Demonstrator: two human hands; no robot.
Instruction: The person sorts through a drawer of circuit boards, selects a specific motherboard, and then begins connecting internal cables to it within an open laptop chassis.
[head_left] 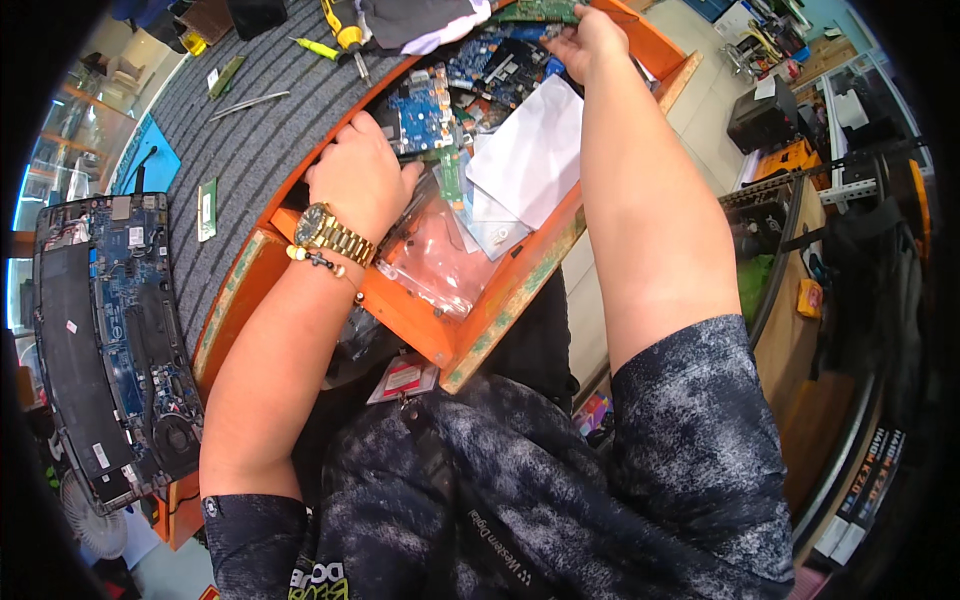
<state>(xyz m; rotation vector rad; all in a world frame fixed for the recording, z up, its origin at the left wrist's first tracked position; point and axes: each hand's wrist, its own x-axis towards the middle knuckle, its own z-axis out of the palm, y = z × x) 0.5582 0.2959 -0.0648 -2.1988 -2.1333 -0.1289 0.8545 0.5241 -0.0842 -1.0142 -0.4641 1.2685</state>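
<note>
An orange wooden drawer is pulled out in front of me, filled with circuit boards and plastic bags. My right hand reaches to its far end and pinches the edge of a green circuit board. At the drawer's left side rests my left hand, thumb apart from the bent fingers, whose tips are partly hidden. A blue circuit board lies just beyond that hand. White paper covers part of the contents, and a clear plastic bag lies at the near end.
Left of the drawer, a grey striped mat carries a yellow screwdriver, tweezers and a small green board. An opened laptop base is at the far left. A black box stands on the right.
</note>
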